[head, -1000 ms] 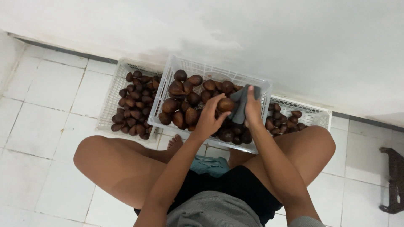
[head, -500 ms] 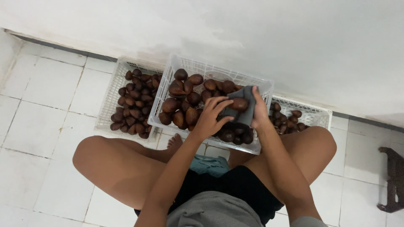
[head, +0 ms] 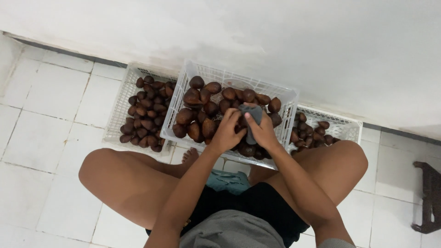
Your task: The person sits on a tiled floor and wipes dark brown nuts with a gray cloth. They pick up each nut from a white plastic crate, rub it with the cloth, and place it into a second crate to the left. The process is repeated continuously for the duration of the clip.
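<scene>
You're mid-wipe, centre frame: right hand (head: 262,131) clutches a grey cloth (head: 252,120) w/ fingers bent over it, left hand (head: 228,133) curls round a brown snake fruit (head: 240,123), mostly hidden under both hands. All this sits above the middle white crate (head: 239,82), heaped w/ fruit. Both forearms angle up from bottom of frame, wrists close together. Next, I'd judge, needs turning the fruit to an unwiped side. More fruit in left crate (head: 120,106) & right crate (head: 342,120).

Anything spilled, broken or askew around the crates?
Nothing stands out. The brown fruit sits inside all three white crates, none on the tiled floor. The middle crate rests across the other two. Left hand and right hand work a grey cloth over it.
</scene>
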